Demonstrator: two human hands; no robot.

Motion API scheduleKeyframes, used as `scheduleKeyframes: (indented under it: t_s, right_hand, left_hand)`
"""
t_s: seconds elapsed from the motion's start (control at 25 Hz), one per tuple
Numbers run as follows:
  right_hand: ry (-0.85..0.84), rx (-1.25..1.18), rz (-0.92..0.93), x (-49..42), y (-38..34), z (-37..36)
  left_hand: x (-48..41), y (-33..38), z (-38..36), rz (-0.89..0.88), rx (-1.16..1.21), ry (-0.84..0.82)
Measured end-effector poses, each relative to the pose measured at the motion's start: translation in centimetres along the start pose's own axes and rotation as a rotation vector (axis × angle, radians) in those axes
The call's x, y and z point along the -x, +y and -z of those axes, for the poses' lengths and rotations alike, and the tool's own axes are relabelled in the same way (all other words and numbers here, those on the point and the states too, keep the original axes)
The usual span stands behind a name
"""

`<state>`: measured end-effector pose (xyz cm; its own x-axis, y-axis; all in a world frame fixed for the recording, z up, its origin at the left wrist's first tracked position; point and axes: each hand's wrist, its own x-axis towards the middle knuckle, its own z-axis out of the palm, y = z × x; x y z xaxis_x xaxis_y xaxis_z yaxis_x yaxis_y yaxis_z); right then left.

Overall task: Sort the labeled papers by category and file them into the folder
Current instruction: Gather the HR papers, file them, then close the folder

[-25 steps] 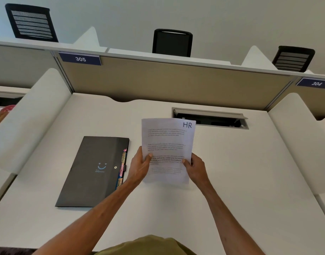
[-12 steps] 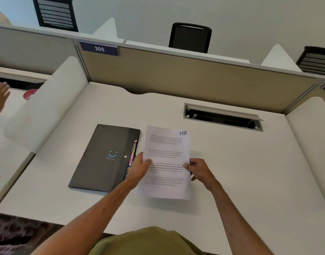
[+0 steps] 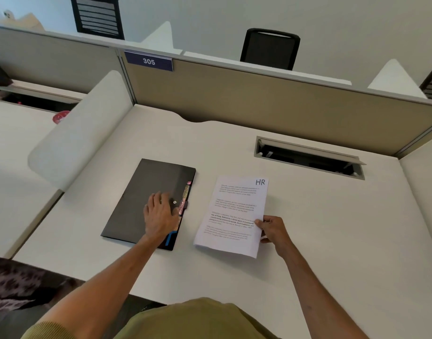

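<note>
Judged the task barely begun; nothing yet filed. Counted one folder, black, closed flat on the desk; found one left hand resting on the folder's cover beside its snap, fingers loose, gripping nothing; noted a few coloured tabs along the folder's right edge, too small to count. Counted one HR sheet just right of the folder, apart from it; could not rule out more beneath. Found one right hand, farther right of the folder, pinching that sheet's right edge. Reckoned opening the folder, sorting and filing all left to do.
</note>
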<state>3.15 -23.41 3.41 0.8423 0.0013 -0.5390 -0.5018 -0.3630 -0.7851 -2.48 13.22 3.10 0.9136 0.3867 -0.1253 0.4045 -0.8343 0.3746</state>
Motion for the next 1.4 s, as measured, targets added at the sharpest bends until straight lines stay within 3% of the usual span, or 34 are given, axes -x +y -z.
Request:
scheduleKeyframes:
  t_s: [0.24, 0.64, 0.92, 1.4]
  right_hand:
    - [-0.018, -0.002, -0.011, 0.2, 0.4, -0.3]
    - [-0.016, 0.007, -0.029, -0.4, 1.0, -0.3]
    - [-0.004, -0.018, -0.033, -1.2, 0.5, -1.3]
    - [-0.007, -0.032, -0.053, -1.5, 1.1, -1.5]
  left_hand:
    - [0.1, -0.6, 0.5, -0.05, -0.1, -0.145]
    - [0.3, 0.7, 1.9, -0.218, -0.272, -0.083]
    - [0.7, 0.8, 4.0, -0.182, -0.225, 0.121]
    - [1.6, 1.5, 4.4, -0.155, -0.301, 0.044]
